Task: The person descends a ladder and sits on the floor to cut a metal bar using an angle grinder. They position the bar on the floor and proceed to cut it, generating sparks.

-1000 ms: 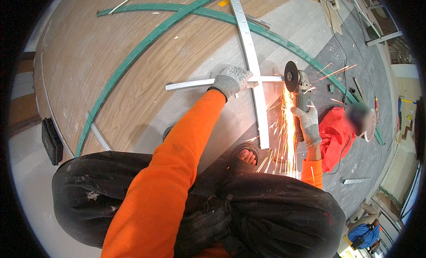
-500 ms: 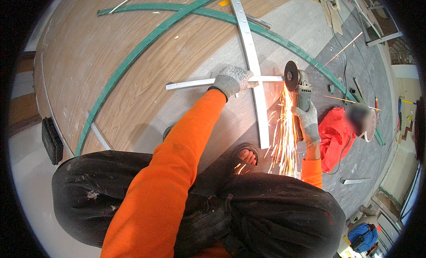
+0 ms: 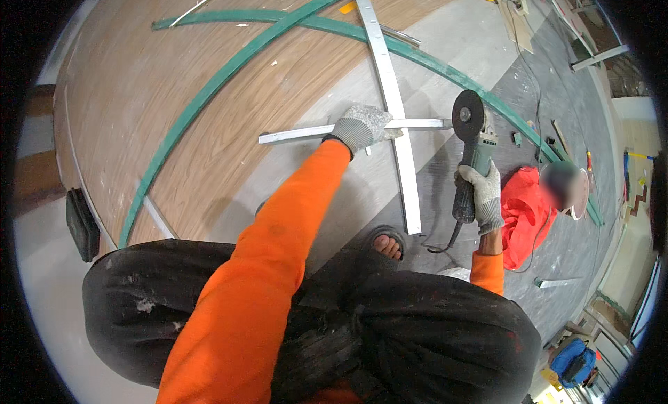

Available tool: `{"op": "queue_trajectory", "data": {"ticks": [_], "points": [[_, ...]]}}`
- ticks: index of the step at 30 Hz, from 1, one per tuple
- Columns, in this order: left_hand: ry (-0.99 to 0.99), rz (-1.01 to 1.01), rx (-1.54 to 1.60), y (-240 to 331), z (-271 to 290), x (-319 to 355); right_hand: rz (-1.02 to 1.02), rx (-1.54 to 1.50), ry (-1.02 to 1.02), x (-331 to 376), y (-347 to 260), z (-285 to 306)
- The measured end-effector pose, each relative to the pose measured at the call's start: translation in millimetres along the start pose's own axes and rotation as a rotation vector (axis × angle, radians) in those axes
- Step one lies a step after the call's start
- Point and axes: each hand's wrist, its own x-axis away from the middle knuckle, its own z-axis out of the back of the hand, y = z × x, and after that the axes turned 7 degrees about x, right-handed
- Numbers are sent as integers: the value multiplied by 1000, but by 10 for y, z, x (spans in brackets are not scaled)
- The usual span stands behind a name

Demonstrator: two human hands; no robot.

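My gloved left hand [image 3: 363,124] is closed round a short metal channel [image 3: 296,134], which lies across a longer pale metal strip [image 3: 398,154] with holes at its far end. In my gloved right hand [image 3: 485,194] is an angle grinder [image 3: 476,154], held by its body. Its dark disc [image 3: 468,115] stands just beyond the right end of the short channel, with a small gap between them. No sparks show. The grinder's cord curls toward me from the handle's near end.
Two long green strips [image 3: 209,84] [image 3: 445,69] cross on the wood-look floor beyond my hands. At my right lie a red cloth [image 3: 523,208] and a second person, partly blurred, beside it. Farther right is a blue bag [image 3: 573,361]. A black case [image 3: 82,224] stands at the left.
The stream of sparks has stopped. My right hand has drawn the grinder slightly to the right, off the channel's end. My left hand keeps its hold in place.
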Motion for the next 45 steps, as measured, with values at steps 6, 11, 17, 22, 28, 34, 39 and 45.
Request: {"op": "queue_trajectory", "data": {"ticks": [6,11,17,22,28,34,39,45], "points": [[1,1,-46,30,247,-12,44,-66,30,127,-103,66],[49,40,27,11,239,-27,21,-15,15,86,13,94],[73,32,69,18,184,37,30,79,18,-3,132,43],[-64,90,58,110,231,27,12,141,12,-64,129,16],[-31,39,2,58,45,-39,1,186,-12,-138,127,41],[-59,46,47,87,83,-22,25,263,-24,-184,105,78],[-72,41,41,97,116,-19,29,279,-47,-217,86,29],[-114,103,100,124,153,-1,-21,289,-50,-290,98,9]]}}
